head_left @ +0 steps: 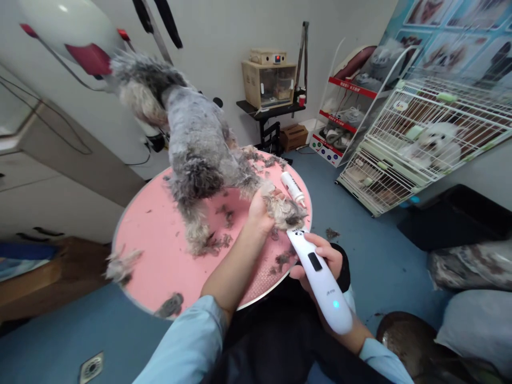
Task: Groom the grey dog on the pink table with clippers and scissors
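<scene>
A grey dog [198, 133] with a close-cut back stands on a round pink grooming table [160, 266], its head turned to the far left. My left hand [262, 208] is wrapped round one of its legs, and the shaggy paw [286, 212] points toward me. In my right hand [324, 258] is a white pet clipper [320, 282] with a blue light lit near its lower end. The clipper's head touches or nearly touches the underside of the paw fur; the blade is hidden there. A white bottle [293, 188] lies just beyond the paw.
Loose fur tufts [170, 305] lie about the tabletop. A white dog [436, 144] is in a wire cage [388, 160] at the right. Behind stand a wooden cabinet [252, 85] and a red-and-white shelf rack [338, 122]. A white dryer [76, 26] hangs upper left; a stool [404, 336] is lower right.
</scene>
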A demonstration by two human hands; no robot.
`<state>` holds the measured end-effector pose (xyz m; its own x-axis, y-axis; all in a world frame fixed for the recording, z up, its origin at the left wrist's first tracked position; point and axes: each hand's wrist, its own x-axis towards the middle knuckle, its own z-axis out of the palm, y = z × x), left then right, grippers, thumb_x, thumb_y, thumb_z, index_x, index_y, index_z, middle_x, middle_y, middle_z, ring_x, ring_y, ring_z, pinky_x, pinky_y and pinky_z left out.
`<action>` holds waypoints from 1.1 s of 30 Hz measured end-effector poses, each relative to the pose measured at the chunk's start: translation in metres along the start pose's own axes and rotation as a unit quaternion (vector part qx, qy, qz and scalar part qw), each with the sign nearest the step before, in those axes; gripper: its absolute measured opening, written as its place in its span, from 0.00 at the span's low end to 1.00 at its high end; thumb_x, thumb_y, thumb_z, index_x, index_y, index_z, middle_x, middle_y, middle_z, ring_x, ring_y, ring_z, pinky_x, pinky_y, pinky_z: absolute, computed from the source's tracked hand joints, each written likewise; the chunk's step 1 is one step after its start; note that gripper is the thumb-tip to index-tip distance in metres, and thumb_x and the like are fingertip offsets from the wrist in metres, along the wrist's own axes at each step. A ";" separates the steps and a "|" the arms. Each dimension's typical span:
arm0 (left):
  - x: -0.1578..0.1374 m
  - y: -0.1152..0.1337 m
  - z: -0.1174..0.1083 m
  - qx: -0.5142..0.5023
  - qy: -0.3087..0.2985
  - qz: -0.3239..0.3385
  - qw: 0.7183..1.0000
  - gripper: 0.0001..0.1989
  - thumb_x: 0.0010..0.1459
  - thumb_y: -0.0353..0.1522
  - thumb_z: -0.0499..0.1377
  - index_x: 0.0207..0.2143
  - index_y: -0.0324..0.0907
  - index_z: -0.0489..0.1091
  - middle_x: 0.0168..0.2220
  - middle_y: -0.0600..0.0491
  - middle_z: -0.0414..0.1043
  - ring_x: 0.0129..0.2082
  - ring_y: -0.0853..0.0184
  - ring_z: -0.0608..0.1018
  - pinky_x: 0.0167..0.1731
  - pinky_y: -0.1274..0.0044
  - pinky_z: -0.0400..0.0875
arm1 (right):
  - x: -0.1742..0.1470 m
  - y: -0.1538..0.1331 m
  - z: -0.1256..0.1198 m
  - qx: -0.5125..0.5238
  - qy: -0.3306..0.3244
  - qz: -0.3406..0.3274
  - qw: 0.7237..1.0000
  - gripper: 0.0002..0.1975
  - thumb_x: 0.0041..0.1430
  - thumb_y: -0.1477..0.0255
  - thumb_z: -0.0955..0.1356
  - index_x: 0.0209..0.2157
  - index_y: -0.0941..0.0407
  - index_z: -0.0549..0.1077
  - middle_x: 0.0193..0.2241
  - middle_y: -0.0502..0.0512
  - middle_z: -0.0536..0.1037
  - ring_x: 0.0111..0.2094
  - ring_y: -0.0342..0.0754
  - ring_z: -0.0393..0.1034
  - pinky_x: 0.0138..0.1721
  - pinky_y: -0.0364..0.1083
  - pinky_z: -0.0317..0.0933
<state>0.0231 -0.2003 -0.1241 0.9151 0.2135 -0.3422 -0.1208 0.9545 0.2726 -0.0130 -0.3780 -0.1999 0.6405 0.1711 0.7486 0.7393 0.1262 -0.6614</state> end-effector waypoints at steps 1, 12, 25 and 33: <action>0.000 -0.001 0.000 -0.002 0.001 0.000 1.000 0.27 0.68 0.35 0.43 0.14 0.41 0.54 0.12 0.57 0.54 0.13 0.73 0.61 0.17 0.81 0.60 | 0.002 0.000 0.001 0.001 -0.005 -0.015 1.000 0.25 0.54 0.56 0.74 0.46 0.50 0.61 0.47 0.59 0.77 0.42 0.53 0.78 0.41 0.55 0.74; 0.002 0.000 0.003 0.002 0.007 0.000 1.000 0.28 0.68 0.33 0.40 0.13 0.42 0.55 0.12 0.55 0.56 0.12 0.71 0.62 0.17 0.80 0.61 | 0.003 0.019 0.015 -0.027 0.021 -0.122 0.992 0.26 0.56 0.55 0.72 0.51 0.52 0.64 0.46 0.62 0.75 0.45 0.58 0.76 0.39 0.56 0.75; 0.001 0.005 0.002 0.005 0.024 0.000 1.000 0.28 0.67 0.34 0.43 0.12 0.41 0.55 0.11 0.55 0.55 0.12 0.71 0.62 0.16 0.80 0.60 | 0.009 0.016 0.010 0.049 -0.122 -0.102 0.986 0.22 0.57 0.70 0.72 0.52 0.50 0.64 0.55 0.63 0.72 0.52 0.55 0.73 0.45 0.54 0.74; 0.002 0.006 0.000 0.016 0.034 0.007 0.999 0.28 0.67 0.34 0.45 0.12 0.41 0.58 0.11 0.55 0.57 0.12 0.71 0.65 0.17 0.79 0.61 | 0.027 0.011 -0.010 0.031 -0.091 -0.020 0.995 0.22 0.51 0.74 0.72 0.46 0.50 0.65 0.48 0.61 0.78 0.49 0.56 0.75 0.46 0.55 0.71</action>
<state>0.0241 -0.1943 -0.1235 0.8847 0.2408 -0.3991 -0.1190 0.9446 0.3060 0.0148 -0.3812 -0.1867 0.5584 0.3389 0.7572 0.7457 0.1949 -0.6371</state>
